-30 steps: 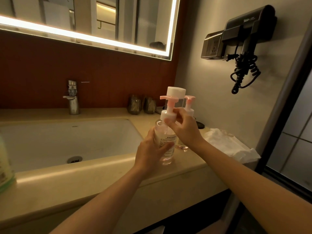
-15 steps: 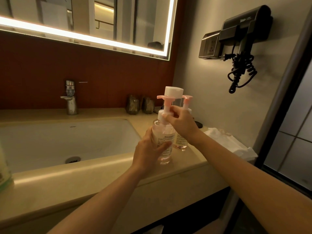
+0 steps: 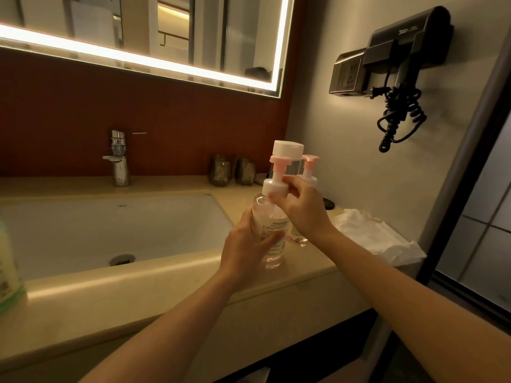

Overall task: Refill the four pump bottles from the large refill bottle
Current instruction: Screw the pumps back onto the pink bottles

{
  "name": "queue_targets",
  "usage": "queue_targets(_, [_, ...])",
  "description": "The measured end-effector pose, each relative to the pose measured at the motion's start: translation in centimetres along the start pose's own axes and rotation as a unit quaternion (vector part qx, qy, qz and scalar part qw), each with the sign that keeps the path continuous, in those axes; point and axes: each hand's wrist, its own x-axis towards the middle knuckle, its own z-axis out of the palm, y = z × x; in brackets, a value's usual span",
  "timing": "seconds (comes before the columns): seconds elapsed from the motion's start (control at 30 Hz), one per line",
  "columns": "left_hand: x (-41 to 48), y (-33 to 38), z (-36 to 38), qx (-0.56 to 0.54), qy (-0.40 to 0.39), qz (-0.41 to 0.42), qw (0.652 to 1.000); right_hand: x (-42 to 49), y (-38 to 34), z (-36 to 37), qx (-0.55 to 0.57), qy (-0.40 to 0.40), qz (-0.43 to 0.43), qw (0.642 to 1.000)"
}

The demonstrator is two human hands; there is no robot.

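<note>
A clear pump bottle with a white label stands on the beige counter right of the sink. My left hand wraps around its body. My right hand pinches the white collar under its pink pump head. Right behind stands a second pump bottle with a pink head, and a white-capped clear bottle shows behind the two. A green-and-white large bottle sits at the far left edge, partly cut off.
The white sink basin with a chrome tap fills the left. Two dark cups stand at the back wall. A crumpled white cloth lies on the counter's right end. A wall-mounted black hair dryer hangs above.
My view has shifted slightly; both hands stay on the front pump bottle, the right hand's fingers working around its collar.
</note>
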Motion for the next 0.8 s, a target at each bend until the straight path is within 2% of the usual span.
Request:
queue_targets(0.2, [-0.1,0.3,0.0,-0.007,-0.001,0.002,1.000,0.9,0.2,0.5,-0.047,0.012,0.032,0.998])
queue_targets(0.37, [0.0,0.2,0.0,0.000,0.000,0.001,1.000,0.1,-0.1,0.5,0.015,-0.002,0.020,1.000])
queue_targets(0.47, [-0.1,0.2,0.0,-0.003,0.000,-0.001,1.000,0.0,0.2,0.6,-0.016,0.028,0.001,0.999])
queue_targets(0.63, [-0.1,0.2,0.0,-0.002,0.000,-0.002,1.000,0.9,0.4,1.1,-0.057,0.030,0.036,0.997])
queue_targets(0.8, [-0.1,0.1,-0.1,-0.002,0.003,-0.003,1.000,0.3,0.0,1.0,0.011,0.022,0.035,0.999])
